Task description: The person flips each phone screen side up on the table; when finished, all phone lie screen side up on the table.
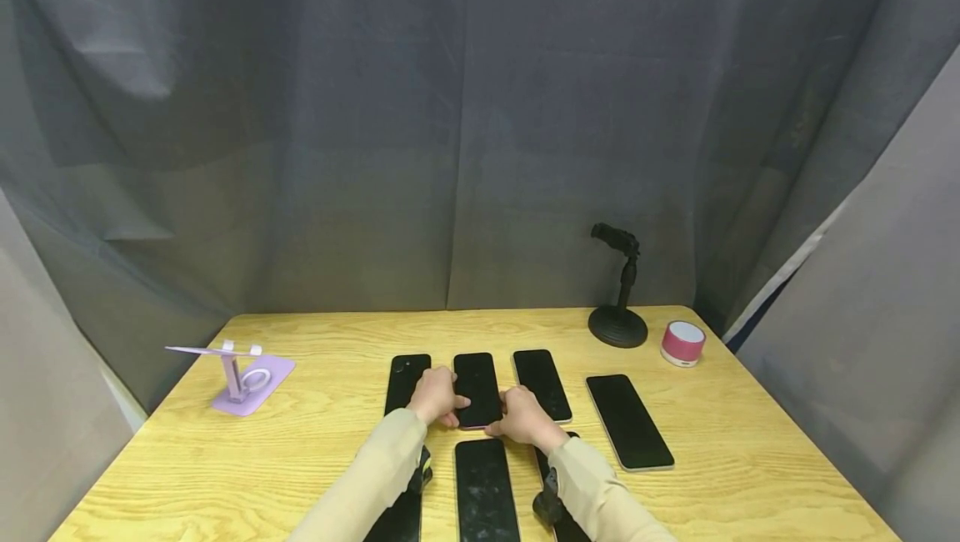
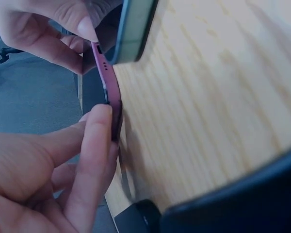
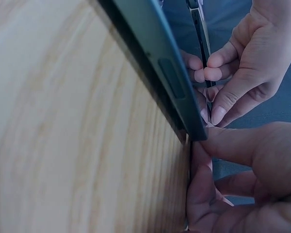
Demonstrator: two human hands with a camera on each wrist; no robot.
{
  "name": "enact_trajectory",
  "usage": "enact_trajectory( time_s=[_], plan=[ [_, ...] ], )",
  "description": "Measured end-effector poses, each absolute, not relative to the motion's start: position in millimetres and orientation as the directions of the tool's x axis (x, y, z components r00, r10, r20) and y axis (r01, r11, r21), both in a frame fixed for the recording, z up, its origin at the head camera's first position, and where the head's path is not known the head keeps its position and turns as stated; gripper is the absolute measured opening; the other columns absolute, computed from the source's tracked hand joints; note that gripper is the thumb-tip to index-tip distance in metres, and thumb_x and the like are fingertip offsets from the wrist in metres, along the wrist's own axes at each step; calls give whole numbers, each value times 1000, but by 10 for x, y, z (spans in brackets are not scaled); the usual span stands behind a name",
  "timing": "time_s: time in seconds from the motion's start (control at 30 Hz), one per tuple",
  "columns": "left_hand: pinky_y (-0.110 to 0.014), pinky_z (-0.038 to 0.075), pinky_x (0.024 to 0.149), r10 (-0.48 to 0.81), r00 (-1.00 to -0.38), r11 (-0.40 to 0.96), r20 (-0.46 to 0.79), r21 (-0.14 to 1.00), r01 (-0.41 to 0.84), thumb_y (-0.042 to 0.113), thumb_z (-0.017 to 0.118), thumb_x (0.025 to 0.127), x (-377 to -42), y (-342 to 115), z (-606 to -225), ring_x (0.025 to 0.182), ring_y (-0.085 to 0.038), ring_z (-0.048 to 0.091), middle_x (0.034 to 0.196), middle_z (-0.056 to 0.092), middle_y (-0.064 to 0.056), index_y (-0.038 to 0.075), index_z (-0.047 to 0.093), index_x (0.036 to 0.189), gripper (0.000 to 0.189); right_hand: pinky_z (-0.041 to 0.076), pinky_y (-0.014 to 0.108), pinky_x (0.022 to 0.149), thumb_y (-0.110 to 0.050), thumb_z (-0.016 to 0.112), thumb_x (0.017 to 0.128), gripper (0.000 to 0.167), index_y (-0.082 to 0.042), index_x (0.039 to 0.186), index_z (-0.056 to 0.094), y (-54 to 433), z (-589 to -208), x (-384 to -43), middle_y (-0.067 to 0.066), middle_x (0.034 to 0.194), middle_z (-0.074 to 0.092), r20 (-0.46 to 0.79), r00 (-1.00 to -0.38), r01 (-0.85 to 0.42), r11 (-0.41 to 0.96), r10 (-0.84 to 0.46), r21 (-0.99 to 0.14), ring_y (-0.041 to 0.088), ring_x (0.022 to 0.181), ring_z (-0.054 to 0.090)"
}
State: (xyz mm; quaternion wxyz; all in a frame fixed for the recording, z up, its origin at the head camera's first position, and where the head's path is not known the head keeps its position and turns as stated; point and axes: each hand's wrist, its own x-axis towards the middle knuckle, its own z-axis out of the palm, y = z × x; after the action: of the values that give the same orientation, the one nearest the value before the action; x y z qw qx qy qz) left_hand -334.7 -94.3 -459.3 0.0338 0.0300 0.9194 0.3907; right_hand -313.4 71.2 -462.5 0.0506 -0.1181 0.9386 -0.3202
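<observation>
A black-screened smartphone with a pink edge (image 1: 477,383) lies in the middle of the back row. My left hand (image 1: 435,396) pinches its left side, the thumb over the screen's edge. At its lower right corner my right hand (image 1: 522,419) grips it with thumb and fingers. The left wrist view shows the pink bottom edge between the fingers of both hands. Just in front lies another smartphone (image 1: 486,488), whose green-grey edge (image 3: 157,63) looms close in the right wrist view. A smartphone (image 1: 406,375) at the back left is partly hidden by my left hand.
More smartphones lie at the back right (image 1: 540,379), far right (image 1: 630,421), front left (image 1: 397,519) and under my right forearm (image 1: 567,523). A purple stand (image 1: 251,383) is at left. A black stand (image 1: 618,325) and pink-and-white cylinder (image 1: 683,343) stand at the back right.
</observation>
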Motion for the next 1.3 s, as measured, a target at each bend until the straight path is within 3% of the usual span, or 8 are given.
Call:
enact_trajectory(
  time_s=[0.67,1.0,1.3],
  plan=[
    [-25,51,40,93,-995,674,-46,738,29,5,73,83,-3353,-961,-4598,37,-13,58,49,60,-7,-15,49,130,56,52,41,81,-13,83,74,58,16,118,59,693,-4633,-3149,21,104,58,-28,-969,-176,767,-245,-618,25,87,53],
    [-23,50,40,111,-993,677,-50,735,38,5,72,83,-3356,-946,-4592,38,-13,58,53,63,-9,-15,50,129,55,51,39,75,-14,83,73,53,15,111,62,689,-4625,-3138,26,111,59,-24,-972,-176,792,-233,-585,26,85,52],
    [-25,54,45,124,-989,646,-82,763,18,5,71,85,-3353,-966,-4584,42,-17,62,55,63,-11,-15,47,132,57,41,32,61,-13,82,74,34,9,95,67,715,-4627,-3134,11,86,54,-22,-962,-206,775,-273,-597,22,75,46]
  ],
)
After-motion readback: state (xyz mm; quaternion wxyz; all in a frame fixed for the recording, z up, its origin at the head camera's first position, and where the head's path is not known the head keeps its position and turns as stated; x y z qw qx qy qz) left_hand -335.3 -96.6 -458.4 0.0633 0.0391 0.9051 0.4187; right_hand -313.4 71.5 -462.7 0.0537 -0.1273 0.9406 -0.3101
